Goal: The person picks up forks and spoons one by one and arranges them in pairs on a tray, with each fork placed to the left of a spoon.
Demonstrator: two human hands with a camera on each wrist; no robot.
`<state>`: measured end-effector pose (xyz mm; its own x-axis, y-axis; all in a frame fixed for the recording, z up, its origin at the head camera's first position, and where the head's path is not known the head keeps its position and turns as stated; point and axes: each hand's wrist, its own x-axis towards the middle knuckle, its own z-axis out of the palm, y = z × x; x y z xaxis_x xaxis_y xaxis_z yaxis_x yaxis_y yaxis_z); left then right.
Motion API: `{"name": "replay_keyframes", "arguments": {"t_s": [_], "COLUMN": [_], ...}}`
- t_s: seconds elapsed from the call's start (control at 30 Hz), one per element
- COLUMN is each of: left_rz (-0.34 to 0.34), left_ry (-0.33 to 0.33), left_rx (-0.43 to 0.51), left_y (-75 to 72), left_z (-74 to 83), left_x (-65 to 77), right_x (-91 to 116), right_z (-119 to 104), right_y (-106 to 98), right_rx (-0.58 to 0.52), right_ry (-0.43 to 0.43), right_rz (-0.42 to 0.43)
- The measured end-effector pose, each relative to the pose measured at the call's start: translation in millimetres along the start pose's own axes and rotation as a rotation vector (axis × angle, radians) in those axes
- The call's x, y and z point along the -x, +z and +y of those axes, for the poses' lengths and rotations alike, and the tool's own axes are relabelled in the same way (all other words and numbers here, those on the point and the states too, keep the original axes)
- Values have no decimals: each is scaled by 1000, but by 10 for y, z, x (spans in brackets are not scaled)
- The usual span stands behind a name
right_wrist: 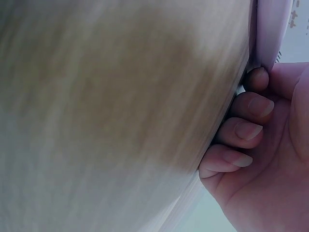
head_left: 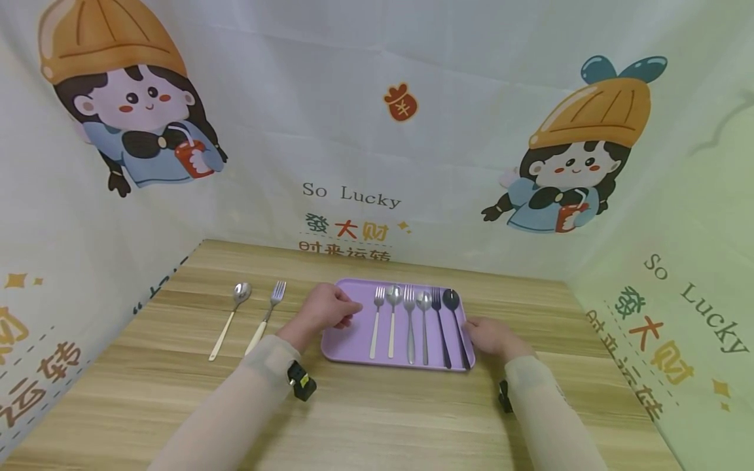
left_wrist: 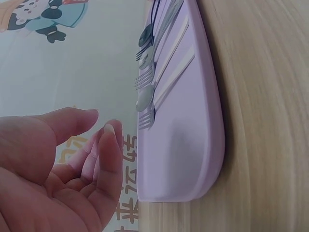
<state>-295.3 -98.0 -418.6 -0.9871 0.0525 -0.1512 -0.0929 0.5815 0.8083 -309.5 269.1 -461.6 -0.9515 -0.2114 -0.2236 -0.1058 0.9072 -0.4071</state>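
Note:
A light purple tray (head_left: pixel 347 345) lies on the wooden table. Side by side on it, from left to right, are a cream-handled fork (head_left: pixel 376 322), a cream-handled spoon (head_left: pixel 391 324), a silver fork (head_left: pixel 410 327), a silver spoon (head_left: pixel 425 320), a black fork (head_left: pixel 439 324) and a black spoon (head_left: pixel 451 299). My right hand (head_left: pixel 491 336) pinches the tray's right rim, its other fingers curled below in the right wrist view. Over the tray's left end hovers my left hand (head_left: pixel 326 307), fingers loosely bent, with nothing between thumb and index finger (left_wrist: pixel 111 150).
Left of the tray, a spoon (head_left: pixel 222 335) and a fork (head_left: pixel 274 302), both with cream handles, lie on the table (head_left: pixel 383 418). My left forearm covers the end of that fork's handle. A printed white cloth (head_left: pixel 353 131) encloses the table's back and sides.

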Motion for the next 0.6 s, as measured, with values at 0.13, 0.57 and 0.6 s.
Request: {"name": "replay_keyframes", "arguments": {"t_s": [0.13, 0.57, 0.6], "left_rz": [-2, -11, -11], "left_ry": [1, 14, 14], "left_rx": [11, 31, 31], "left_y": [-1, -4, -4], "left_z": [-11, -29, -31], "left_x": [-6, -17, -14], "right_x": [-1, 6, 10], "right_z": [-3, -19, -20], "right_y": [-1, -4, -5], "right_rx": [-4, 2, 0], "right_ry": [9, 17, 17], "right_rz": [-3, -3, -5]}}
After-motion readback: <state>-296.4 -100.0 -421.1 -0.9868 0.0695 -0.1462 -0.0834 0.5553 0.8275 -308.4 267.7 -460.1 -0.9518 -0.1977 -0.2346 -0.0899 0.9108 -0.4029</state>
